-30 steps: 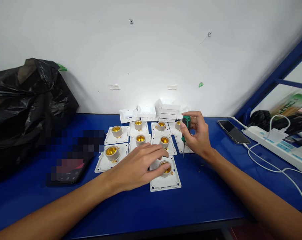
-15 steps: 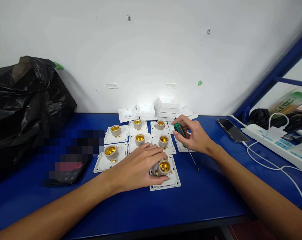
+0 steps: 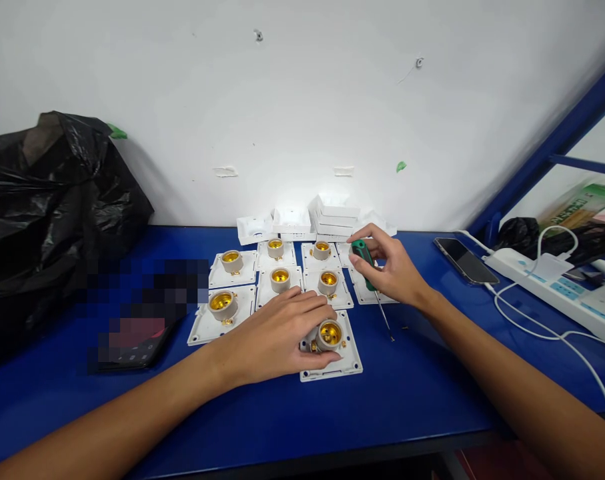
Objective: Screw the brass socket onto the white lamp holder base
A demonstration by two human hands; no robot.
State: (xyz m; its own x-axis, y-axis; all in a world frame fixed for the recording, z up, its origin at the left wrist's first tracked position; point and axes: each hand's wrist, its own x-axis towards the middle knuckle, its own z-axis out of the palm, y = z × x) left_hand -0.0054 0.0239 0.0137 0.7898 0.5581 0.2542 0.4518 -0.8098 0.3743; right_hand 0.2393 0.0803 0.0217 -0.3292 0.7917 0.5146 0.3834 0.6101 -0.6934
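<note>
Holding screwdriver (image 3: 366, 263) — lamp socket (image 3: 331, 335) steadied

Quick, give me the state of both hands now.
Left hand: fingers closed around the beige lamp socket with brass insert.
Right hand: closed, holding the green-handled screwdriver.
</note>
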